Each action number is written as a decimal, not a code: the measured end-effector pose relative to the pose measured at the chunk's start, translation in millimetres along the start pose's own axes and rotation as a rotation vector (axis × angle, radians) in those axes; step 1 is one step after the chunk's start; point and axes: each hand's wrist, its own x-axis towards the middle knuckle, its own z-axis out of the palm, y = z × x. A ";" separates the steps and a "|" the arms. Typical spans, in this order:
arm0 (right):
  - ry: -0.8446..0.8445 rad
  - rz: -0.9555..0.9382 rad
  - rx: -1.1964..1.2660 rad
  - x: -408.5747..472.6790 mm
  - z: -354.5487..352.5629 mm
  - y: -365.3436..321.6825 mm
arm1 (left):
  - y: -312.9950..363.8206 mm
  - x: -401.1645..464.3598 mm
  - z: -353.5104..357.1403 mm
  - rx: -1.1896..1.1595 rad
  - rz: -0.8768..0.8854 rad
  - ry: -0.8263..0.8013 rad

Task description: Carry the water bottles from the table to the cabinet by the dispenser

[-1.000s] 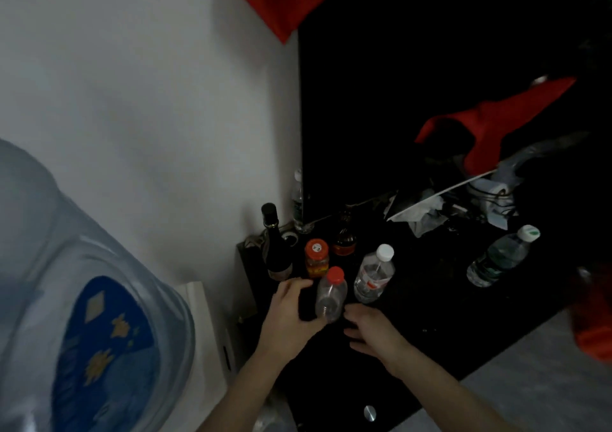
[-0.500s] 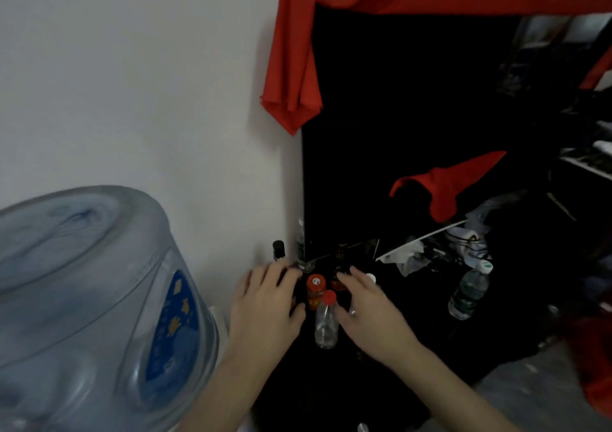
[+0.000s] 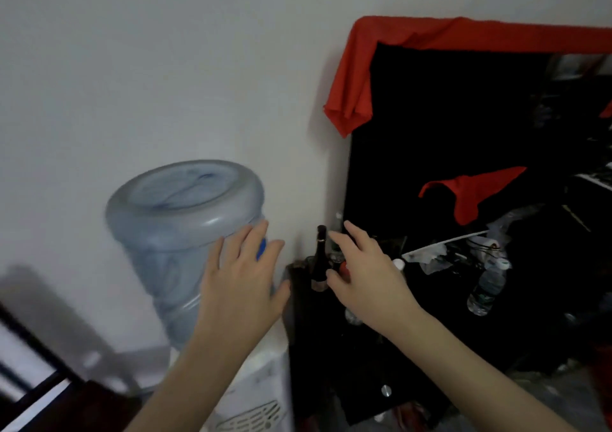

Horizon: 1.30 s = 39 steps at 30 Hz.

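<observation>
Bottles stood grouped on the dark cabinet [image 3: 299, 299] beside the dispenser jug [image 3: 185, 233]. Left hand [image 3: 241, 286] was spread open and empty; right hand [image 3: 364, 276] hovered open over them, gripping nothing. One water bottle [image 3: 486, 287] stood farther right, so delivery looked mostly done.

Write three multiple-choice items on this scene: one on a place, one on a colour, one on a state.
1. Where does the dark glass bottle stand?
A. on the dispenser
B. at the black cabinet's left edge
C. on the floor

2. What colour is the cloth draped over the dark panel?
A. red
B. green
C. white

3. How is the left hand?
A. gripping a bottle
B. open, fingers spread
C. in a fist

Answers: 1 B, it stands on the dark top beside the wall; 2 A, plainly red; 3 B, the fingers are straight and hold nothing.
</observation>
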 end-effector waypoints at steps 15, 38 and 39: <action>-0.274 -0.952 0.249 -69.7 88.6 -381.8 | -181.2 -273.5 -207.8 0.435 -0.927 -0.144; -0.918 -2.273 0.502 -456.1 52.2 -543.0 | 67.9 -529.6 -376.8 0.868 -2.314 -0.016; -0.923 -2.318 0.511 -474.6 43.3 -538.8 | 84.8 -537.3 -381.6 0.882 -2.343 0.000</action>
